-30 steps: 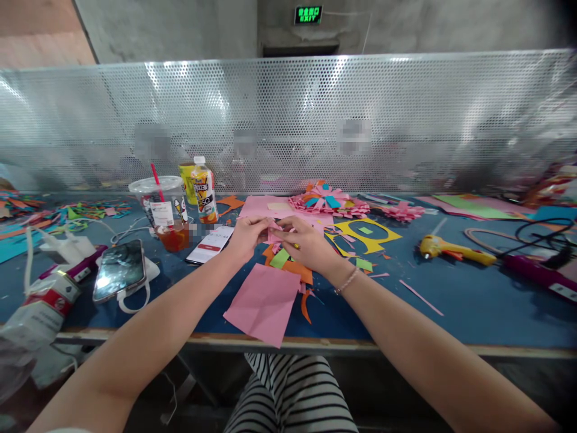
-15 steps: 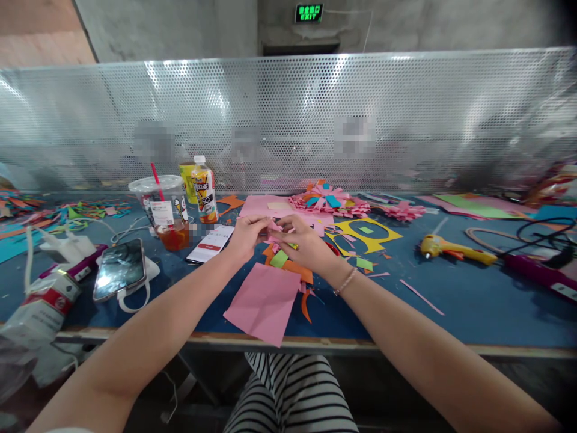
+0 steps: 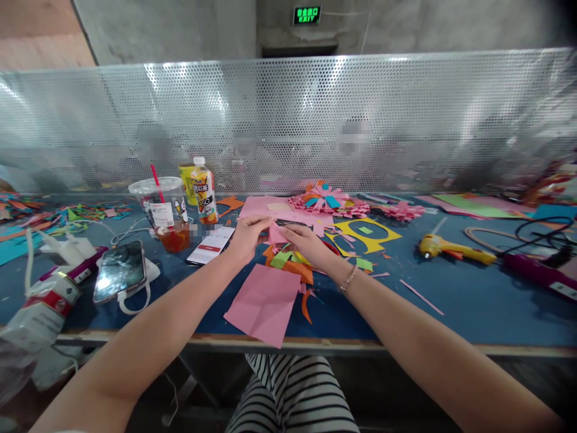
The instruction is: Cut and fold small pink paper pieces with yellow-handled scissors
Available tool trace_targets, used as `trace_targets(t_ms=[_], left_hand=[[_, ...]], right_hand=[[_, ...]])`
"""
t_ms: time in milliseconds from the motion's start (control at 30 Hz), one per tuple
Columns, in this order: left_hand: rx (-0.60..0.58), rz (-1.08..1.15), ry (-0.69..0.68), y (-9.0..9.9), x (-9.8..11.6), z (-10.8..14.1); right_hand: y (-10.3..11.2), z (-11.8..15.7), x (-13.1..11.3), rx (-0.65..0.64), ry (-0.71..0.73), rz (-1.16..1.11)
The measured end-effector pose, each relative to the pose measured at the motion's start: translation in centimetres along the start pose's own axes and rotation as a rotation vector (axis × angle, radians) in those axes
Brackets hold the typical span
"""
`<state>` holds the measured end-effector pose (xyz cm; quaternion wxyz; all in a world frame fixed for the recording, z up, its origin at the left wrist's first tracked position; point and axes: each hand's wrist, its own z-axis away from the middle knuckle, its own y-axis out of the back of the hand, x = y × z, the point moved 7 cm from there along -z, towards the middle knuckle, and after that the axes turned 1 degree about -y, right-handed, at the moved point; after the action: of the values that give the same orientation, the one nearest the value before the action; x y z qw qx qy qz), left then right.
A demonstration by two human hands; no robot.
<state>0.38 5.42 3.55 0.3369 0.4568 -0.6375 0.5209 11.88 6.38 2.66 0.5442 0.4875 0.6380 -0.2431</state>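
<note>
A small folded piece of pink paper (image 3: 276, 233) is pinched between my two hands above the middle of the table. My left hand (image 3: 249, 236) grips its left side, fingers closed. On the right side, my right hand (image 3: 305, 242) holds the paper between thumb and fingers. Nearer to me lies a larger creased pink sheet (image 3: 264, 304), flat on the blue table. Orange scraps (image 3: 303, 273) and a green scrap (image 3: 281, 260) lie just under my hands. Behind them sits a pink paper flower (image 3: 327, 198) with blue and orange strips.
Left of my hands are a lidded cup (image 3: 163, 210), a drink bottle (image 3: 205, 192) and phones (image 3: 211, 245), (image 3: 121, 272). A yellow glue gun (image 3: 455, 249) lies right, near cables. Cut yellow paper (image 3: 360, 231) lies behind my right hand. A perforated metal screen (image 3: 288, 114) closes the back.
The right hand's fingers have straightened and shifted slightly right, so more of the folded pink paper shows between the hands. The left hand stays nearly in place.
</note>
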Motion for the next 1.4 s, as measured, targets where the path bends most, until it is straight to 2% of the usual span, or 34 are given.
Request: trace_targets(t_ms=[100,500,633,900,1267,1400], left_hand=[[-0.001,-0.007,-0.004,-0.1,0.0,0.07],[-0.014,-0.156,-0.148,-0.03,0.13,-0.22],[0.019,-0.151,-0.162,0.07,0.29,-0.06],[0.0,-0.147,-0.192,0.13,0.36,-0.13],[0.053,-0.028,-0.088,-0.01,0.17,0.13],[0.039,0.011,-0.065,-0.07,0.1,0.19]], right_hand=[[-0.49,0.05,0.15,-0.027,-0.024,-0.081],[-0.1,0.22,-0.32,0.05,-0.02,-0.034],[-0.14,0.14,0.06,0.038,-0.032,-0.056],[-0.23,0.17,-0.03,0.031,-0.027,-0.066],[-0.21,0.17,-0.25,0.032,-0.007,-0.008],[-0.23,0.18,-0.47,0.03,-0.002,0.021]])
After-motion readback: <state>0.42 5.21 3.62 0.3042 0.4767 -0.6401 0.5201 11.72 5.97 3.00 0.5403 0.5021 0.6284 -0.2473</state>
